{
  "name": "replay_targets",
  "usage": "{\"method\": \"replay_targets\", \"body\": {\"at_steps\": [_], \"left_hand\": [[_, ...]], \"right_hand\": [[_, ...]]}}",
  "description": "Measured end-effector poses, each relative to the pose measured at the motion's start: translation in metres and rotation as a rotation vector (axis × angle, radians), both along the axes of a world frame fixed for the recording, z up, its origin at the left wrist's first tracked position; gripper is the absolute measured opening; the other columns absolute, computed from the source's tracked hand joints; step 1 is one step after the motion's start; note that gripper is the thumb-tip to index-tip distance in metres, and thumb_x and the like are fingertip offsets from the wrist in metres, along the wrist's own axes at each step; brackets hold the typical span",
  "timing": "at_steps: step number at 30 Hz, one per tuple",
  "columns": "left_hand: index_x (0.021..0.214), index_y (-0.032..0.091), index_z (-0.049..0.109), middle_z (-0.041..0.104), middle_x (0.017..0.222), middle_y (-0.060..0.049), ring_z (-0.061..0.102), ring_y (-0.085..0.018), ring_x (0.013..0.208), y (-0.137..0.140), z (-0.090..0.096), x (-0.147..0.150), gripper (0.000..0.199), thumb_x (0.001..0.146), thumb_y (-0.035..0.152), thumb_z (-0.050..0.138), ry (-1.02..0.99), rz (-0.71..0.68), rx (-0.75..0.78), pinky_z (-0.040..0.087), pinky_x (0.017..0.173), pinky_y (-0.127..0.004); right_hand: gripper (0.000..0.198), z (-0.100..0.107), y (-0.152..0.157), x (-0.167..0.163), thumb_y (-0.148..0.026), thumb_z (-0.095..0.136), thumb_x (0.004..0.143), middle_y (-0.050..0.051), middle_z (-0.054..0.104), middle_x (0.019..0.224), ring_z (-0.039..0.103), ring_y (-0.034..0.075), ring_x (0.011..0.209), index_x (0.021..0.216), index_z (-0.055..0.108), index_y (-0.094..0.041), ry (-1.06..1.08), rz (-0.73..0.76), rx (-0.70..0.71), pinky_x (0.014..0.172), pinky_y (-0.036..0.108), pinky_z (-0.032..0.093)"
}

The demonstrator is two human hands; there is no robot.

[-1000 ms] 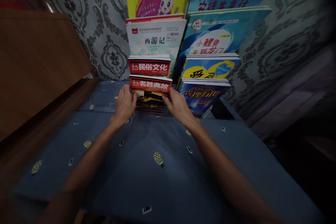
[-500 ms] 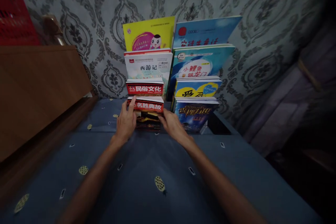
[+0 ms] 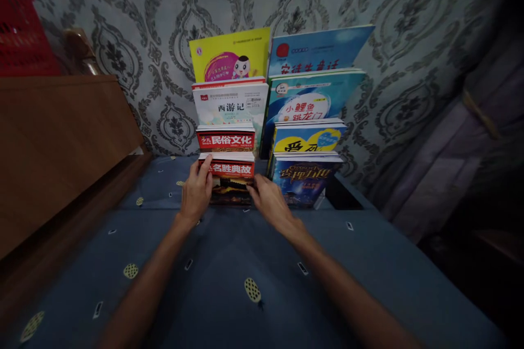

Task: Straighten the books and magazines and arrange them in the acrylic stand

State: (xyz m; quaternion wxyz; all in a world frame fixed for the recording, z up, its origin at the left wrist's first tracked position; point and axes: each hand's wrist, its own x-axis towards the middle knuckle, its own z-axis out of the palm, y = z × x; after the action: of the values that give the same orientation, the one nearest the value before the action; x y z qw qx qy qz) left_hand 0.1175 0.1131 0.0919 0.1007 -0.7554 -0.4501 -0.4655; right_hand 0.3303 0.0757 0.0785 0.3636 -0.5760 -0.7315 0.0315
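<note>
Both hands are at the front book (image 3: 231, 184) of the left row, which has a red title band over a dark picture. My left hand (image 3: 196, 190) grips its left edge, one finger reaching up over the cover. At the lower right edge, my right hand (image 3: 271, 203) holds it with thumb and fingers. Right behind stands another red-banded book (image 3: 227, 140), then a white book (image 3: 230, 102) and a tall yellow book (image 3: 229, 54). To the right, a dark blue book (image 3: 305, 182) fronts the second row, a little beyond my right hand.
Behind the dark blue book stand a yellow and blue book (image 3: 309, 136), a teal book (image 3: 315, 95) and a blue book (image 3: 321, 49). Patterned blue cloth (image 3: 221, 262) covers the surface. A wooden cabinet (image 3: 61, 147) with a red basket (image 3: 24, 32) is at left; a papered wall (image 3: 176, 38) rises behind.
The view has shifted very slightly. Both hands stay at the edges of the same front book, and the books stand as before.
</note>
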Motion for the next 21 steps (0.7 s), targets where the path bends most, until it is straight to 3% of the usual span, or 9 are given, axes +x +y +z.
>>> {"method": "replay_targets", "body": {"at_steps": [3,5,9,11,16,21], "left_hand": [[0.147,0.029,0.046,0.059,0.128,-0.011,0.064,-0.025,0.113,-0.001,-0.001,0.001,0.051,0.097,0.018,0.048,-0.027,-0.012,0.002,0.054,0.094,-0.039],[0.149,0.029,0.043,0.058,0.132,-0.012,0.063,-0.026,0.118,-0.001,-0.004,0.001,0.051,0.099,0.018,0.046,-0.037,-0.021,-0.016,0.053,0.097,-0.04],[0.158,0.026,0.021,0.047,0.152,-0.015,0.054,-0.029,0.133,0.0,-0.013,0.004,0.061,0.1,0.019,0.041,-0.119,-0.091,-0.046,0.05,0.104,-0.045],[0.159,0.023,0.014,0.048,0.152,-0.017,0.054,-0.029,0.133,0.001,-0.017,0.005,0.065,0.1,0.02,0.041,-0.205,-0.09,-0.076,0.05,0.105,-0.046],[0.149,0.017,0.038,0.063,0.136,-0.015,0.064,-0.028,0.12,0.005,-0.023,0.006,0.051,0.098,0.018,0.043,-0.299,-0.054,-0.163,0.051,0.101,-0.041],[0.147,0.017,0.042,0.065,0.134,-0.014,0.064,-0.027,0.118,0.006,-0.025,0.007,0.051,0.096,0.016,0.044,-0.308,-0.042,-0.146,0.051,0.101,-0.041]], "right_hand": [[0.03,-0.001,-0.006,-0.005,-0.025,0.05,0.093,0.019,0.07,0.111,0.067,0.033,0.099,0.122,0.055,-0.015,0.104,-0.072,0.125,0.083,0.046,0.054],[0.046,-0.003,-0.006,-0.01,-0.026,0.049,0.093,0.022,0.065,0.127,0.063,0.035,0.115,0.137,0.046,-0.014,0.197,-0.045,0.203,0.094,0.052,0.052],[0.056,-0.009,0.001,-0.02,-0.029,0.048,0.092,0.02,0.06,0.138,0.058,0.032,0.127,0.146,0.043,-0.013,0.338,0.034,0.193,0.106,0.054,0.047],[0.058,-0.013,0.003,-0.024,-0.029,0.049,0.092,0.019,0.061,0.138,0.058,0.031,0.127,0.147,0.044,-0.012,0.391,0.027,0.178,0.108,0.053,0.046],[0.061,-0.018,0.002,-0.029,-0.027,0.051,0.09,0.017,0.064,0.135,0.061,0.03,0.12,0.149,0.046,-0.012,0.453,-0.001,0.187,0.103,0.05,0.049],[0.06,-0.013,-0.001,-0.028,-0.024,0.053,0.088,0.015,0.07,0.124,0.065,0.03,0.109,0.146,0.05,-0.012,0.431,0.009,0.173,0.096,0.048,0.053]]}}
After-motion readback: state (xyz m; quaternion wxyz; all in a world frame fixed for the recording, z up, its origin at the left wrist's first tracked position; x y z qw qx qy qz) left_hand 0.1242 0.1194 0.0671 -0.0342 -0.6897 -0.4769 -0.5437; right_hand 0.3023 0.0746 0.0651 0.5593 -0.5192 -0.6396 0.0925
